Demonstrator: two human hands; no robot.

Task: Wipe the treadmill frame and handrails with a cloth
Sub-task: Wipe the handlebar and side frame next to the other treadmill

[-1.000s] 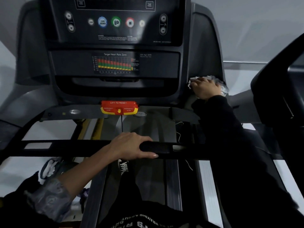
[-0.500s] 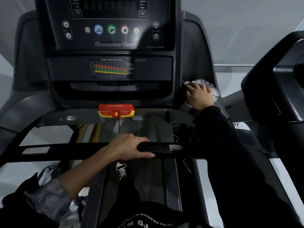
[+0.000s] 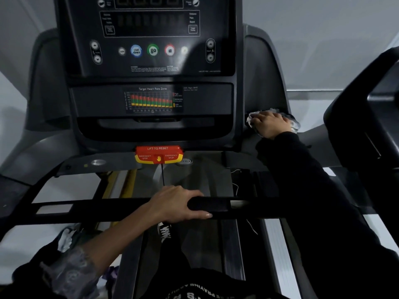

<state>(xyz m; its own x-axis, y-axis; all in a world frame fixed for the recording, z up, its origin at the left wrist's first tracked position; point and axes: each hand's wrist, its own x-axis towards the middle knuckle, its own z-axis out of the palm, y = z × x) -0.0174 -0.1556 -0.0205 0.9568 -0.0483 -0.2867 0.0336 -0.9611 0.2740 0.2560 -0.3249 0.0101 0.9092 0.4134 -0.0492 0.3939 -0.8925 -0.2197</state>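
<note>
I stand on a dark treadmill facing its console (image 3: 149,50). My right hand (image 3: 271,124) presses a crumpled white cloth (image 3: 292,121) flat against the grey frame upright (image 3: 263,72) to the right of the console, low down where it meets the side arm. My left hand (image 3: 179,203) grips the black front crossbar handrail (image 3: 259,207) near its middle, fingers wrapped over the top. Most of the cloth is hidden under my right palm.
A red and yellow emergency stop switch (image 3: 158,155) sits below the console, its cord hanging down. Another machine's dark frame (image 3: 367,104) stands close on the right. My shoe (image 3: 165,231) rests on the belt (image 3: 205,244). Clutter (image 3: 64,238) lies on the floor at lower left.
My right hand slid the cloth down the right upright and back a little. The left hand kept its hold on the crossbar. The camera tilted up, showing more console.
</note>
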